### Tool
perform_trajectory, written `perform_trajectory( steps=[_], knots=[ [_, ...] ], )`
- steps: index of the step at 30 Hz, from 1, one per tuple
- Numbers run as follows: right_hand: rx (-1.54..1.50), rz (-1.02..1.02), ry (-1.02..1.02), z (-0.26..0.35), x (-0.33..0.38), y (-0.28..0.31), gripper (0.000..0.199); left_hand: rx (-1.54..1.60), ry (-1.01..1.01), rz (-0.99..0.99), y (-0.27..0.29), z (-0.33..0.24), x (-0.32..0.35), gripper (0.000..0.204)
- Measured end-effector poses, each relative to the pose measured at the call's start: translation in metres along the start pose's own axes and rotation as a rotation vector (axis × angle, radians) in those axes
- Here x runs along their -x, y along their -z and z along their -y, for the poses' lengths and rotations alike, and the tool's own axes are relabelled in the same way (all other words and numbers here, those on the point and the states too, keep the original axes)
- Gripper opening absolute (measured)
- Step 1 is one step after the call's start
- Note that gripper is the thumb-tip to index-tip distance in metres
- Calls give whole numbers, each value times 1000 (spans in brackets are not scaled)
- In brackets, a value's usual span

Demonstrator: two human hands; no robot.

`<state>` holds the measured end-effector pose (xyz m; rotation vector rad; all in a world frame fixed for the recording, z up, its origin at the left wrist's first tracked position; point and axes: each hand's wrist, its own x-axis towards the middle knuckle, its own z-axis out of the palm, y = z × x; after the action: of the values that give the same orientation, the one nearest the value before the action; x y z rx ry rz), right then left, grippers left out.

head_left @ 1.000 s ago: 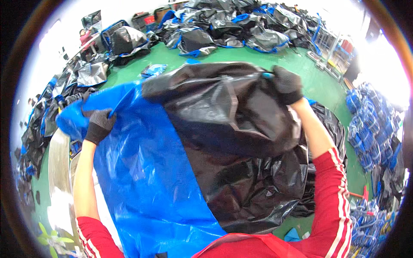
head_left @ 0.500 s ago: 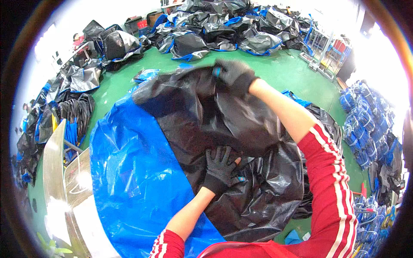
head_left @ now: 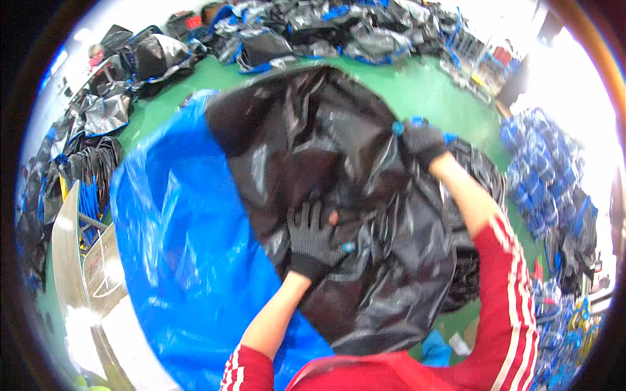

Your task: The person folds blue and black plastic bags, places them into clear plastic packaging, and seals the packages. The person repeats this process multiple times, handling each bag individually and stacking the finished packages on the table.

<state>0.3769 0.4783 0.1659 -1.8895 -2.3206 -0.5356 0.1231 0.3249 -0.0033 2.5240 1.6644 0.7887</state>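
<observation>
A large glossy tarpaulin piece, with a blue panel (head_left: 189,241) on the left and a wrinkled black panel (head_left: 306,169) on the right, fills the middle. My left hand (head_left: 313,238), in a dark grey knit glove, lies flat on the black panel with fingers spread; bare skin shows at one fingertip. At the black panel's far right edge is my right hand (head_left: 420,142), gloved alike. Its fingers are bent in around that edge, somewhat blurred, with a teal tip against the black material.
Heaps of black, silver and blue tarpaulin goods (head_left: 261,49) line the far side. Tied blue bundles (head_left: 541,169) stand at the right. A curved metal-edged panel (head_left: 65,241) is at the left, beside folded black pieces (head_left: 94,163). Green floor (head_left: 225,75) shows between.
My right hand has moved right and a little nearer along the black panel's edge. The panel's far edge now reaches farther out. My left hand stays flat on the panel.
</observation>
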Motion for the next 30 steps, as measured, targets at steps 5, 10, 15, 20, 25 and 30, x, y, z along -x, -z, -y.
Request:
perform_trajectory(
  steps=[5,10,15,20,25,30],
  knots=[
    [-311,-280,-58,3,14,42,33,-60,-30,4,1,-7,-1,79],
    [-188,236,332,57,95,-30,54,-74,47,0,-2,-13,-1,76],
    [-337,50,229,17,36,-92,54,-69,27,42,-3,-4,4,76],
    [-250,-226,-12,40,-63,-36,99,-29,-56,392,5,3,-12,77],
    [-247,220,158,103,-183,-27,115,52,-197,353,52,-6,-12,71],
    [-405,-240,320,144,-154,37,69,-290,57,634,113,50,55,70]
  ],
)
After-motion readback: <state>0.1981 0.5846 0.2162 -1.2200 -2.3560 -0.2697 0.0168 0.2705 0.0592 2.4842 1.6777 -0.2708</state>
